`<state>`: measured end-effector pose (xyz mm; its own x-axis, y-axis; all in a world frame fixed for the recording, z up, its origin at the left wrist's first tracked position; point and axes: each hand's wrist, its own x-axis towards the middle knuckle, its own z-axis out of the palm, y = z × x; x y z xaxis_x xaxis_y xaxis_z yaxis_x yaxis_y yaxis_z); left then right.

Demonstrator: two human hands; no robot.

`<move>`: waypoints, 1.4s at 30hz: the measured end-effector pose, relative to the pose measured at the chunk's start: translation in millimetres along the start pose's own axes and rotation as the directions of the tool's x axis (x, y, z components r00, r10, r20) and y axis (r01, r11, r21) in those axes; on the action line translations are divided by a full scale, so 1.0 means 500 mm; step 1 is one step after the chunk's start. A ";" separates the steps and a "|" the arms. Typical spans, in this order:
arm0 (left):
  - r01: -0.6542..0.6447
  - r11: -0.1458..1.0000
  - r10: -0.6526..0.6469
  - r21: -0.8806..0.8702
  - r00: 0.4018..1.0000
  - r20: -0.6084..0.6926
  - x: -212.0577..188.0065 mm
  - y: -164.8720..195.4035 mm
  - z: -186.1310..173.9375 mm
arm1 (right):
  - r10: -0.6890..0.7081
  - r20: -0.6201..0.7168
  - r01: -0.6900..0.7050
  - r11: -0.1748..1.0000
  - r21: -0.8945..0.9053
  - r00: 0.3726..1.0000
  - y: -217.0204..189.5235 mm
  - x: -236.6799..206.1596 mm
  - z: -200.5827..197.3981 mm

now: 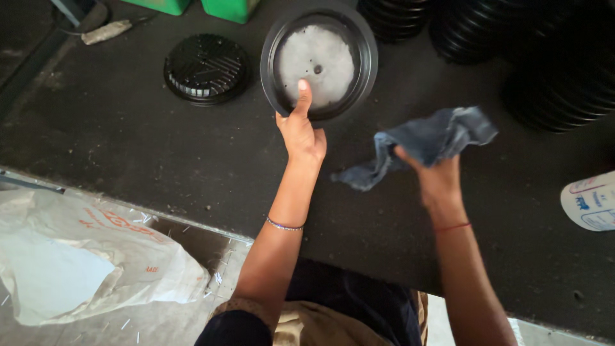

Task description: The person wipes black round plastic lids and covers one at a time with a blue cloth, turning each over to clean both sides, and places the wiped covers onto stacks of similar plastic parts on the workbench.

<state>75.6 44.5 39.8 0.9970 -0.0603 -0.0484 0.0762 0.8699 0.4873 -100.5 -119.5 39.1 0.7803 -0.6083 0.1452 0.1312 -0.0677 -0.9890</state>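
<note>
My left hand grips the near rim of a round black plastic dish, thumb pressed inside it. The dish is tilted up off the dark table and its flat middle is coated in whitish dust, with a small hole at the centre. My right hand holds a crumpled blue-grey cloth to the right of the dish, apart from it. A thin bracelet is on my left wrist and a red thread on my right.
A black ribbed round part lies on the dark table left of the dish. Stacks of black round parts stand at the back right. Green boxes are at the far edge. A white sack lies lower left; a white container is at the right edge.
</note>
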 end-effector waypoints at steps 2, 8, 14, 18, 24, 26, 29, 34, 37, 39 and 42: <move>0.026 0.998 -0.026 0.051 1.000 -0.005 -0.002 -0.002 -0.001 | -0.120 0.028 0.122 0.990 -0.074 0.992 -0.026 0.017 -0.020; -0.062 0.986 0.051 0.153 0.996 0.076 -0.009 -0.017 0.006 | -0.458 -0.033 0.453 0.886 -0.097 0.888 -0.103 0.121 -0.007; -0.142 0.952 0.095 0.271 0.979 0.180 -0.031 -0.032 0.013 | -0.808 0.128 0.650 0.358 -0.670 0.576 -0.151 0.194 0.095; -0.118 0.922 0.054 0.369 0.983 0.178 -0.040 -0.032 0.016 | -0.704 0.090 0.509 0.413 -0.755 0.705 -0.152 0.214 0.131; -0.127 0.955 0.074 0.269 0.977 0.200 -0.033 -0.029 0.015 | -0.752 0.099 0.586 0.416 -0.695 0.652 -0.111 0.204 0.119; -0.169 0.934 0.100 0.315 0.969 0.226 -0.032 -0.030 0.017 | -0.691 0.025 0.546 0.549 -0.632 0.723 -0.098 0.196 0.113; -0.238 0.864 0.131 0.443 0.957 0.259 -0.038 -0.030 0.017 | -0.754 0.144 0.576 0.348 -0.740 0.640 -0.095 0.198 0.099; -0.285 0.807 0.138 0.518 0.943 0.304 -0.048 -0.024 0.010 | -0.753 0.213 0.563 0.242 -0.790 0.622 -0.089 0.202 0.087; -0.226 0.876 0.102 0.425 0.950 0.296 -0.049 -0.028 0.011 | -0.692 -0.001 0.433 0.452 -0.780 0.722 -0.060 0.184 0.095; -0.236 0.888 0.113 0.394 0.944 0.311 -0.051 -0.031 0.014 | -0.606 -0.082 0.352 0.561 -0.749 0.791 -0.037 0.160 0.094; -0.238 0.873 0.117 0.425 0.949 0.291 -0.057 -0.033 0.018 | -0.439 -0.108 0.252 0.681 -0.688 0.892 -0.015 0.110 0.070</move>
<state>46.0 27.5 40.8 0.9593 -0.0977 0.2650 -0.1655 0.5659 0.8077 -37.1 -125.1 55.5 0.5725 -0.5981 0.5608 -0.1348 -0.7433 -0.6552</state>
